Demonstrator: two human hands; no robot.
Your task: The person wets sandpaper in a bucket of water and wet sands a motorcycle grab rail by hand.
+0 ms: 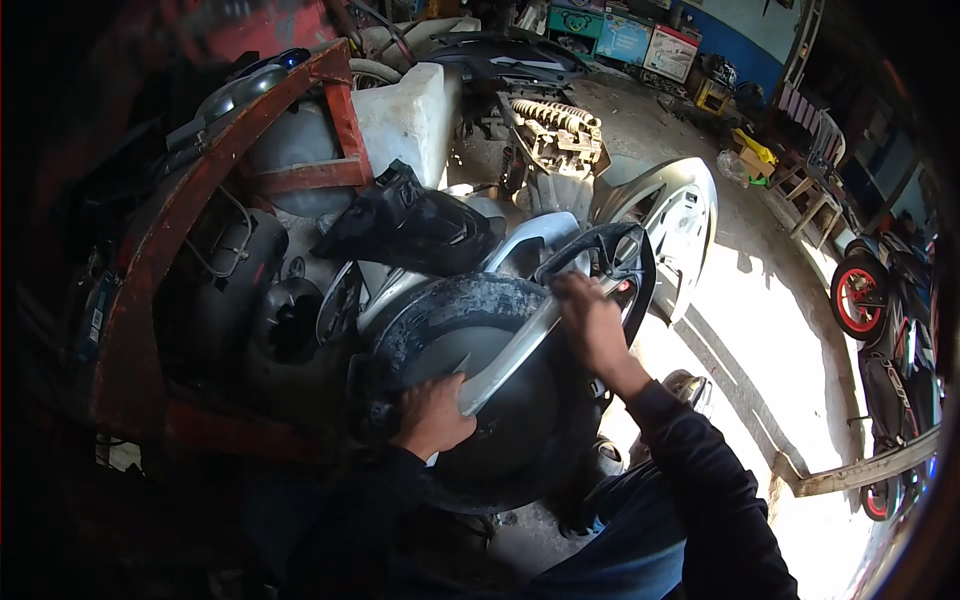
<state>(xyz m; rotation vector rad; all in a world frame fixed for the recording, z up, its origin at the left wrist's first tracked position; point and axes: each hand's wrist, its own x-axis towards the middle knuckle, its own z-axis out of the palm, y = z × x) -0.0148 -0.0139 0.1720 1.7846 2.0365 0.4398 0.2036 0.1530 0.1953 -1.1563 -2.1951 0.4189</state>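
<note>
A long, narrow, silver-white curved panel (515,358), like a motorcycle body trim piece, slants across the round black tub (425,312). The tub's rim is worn and greyish, and dark liquid appears to fill it. My left hand (434,416) is closed around the panel's lower end. Higher up, my right hand (592,322) is closed at the panel's upper end, its fingers partly in shadow. Just beyond my right hand stands a black plastic frame-like part (640,262). Whether the panel touches the liquid I cannot tell.
Black plastic fairing (420,225) lies behind the tub. A rusty red metal frame (150,260) rises at left. Silver panels (680,215) lean beyond my right hand. A crate of springs and metal parts (560,130) stands farther back. Motorcycles (885,340) are at right.
</note>
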